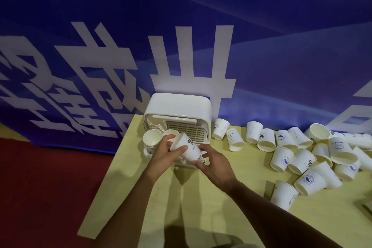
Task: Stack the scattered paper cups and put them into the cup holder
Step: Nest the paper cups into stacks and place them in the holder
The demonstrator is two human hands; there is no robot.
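Gripping a cup (186, 147) in the left hand (167, 152), thumb across its printed side, just in front of the holder (177, 104). Tilted, narrow end up and toward the holder, wide end toward the right hand (213, 165). Cradling that wide end between right thumb and curved fingers. Holder white, at the far left corner of the desk (201, 197), against a blue banner (201, 26). Inside it, two stacks (152, 139) with mouths facing out, just left of the held cup. Well apart to the right on the desk, a heap of loose cups (302, 157), mostly on their sides. Left of the desk, red floor (40, 187).
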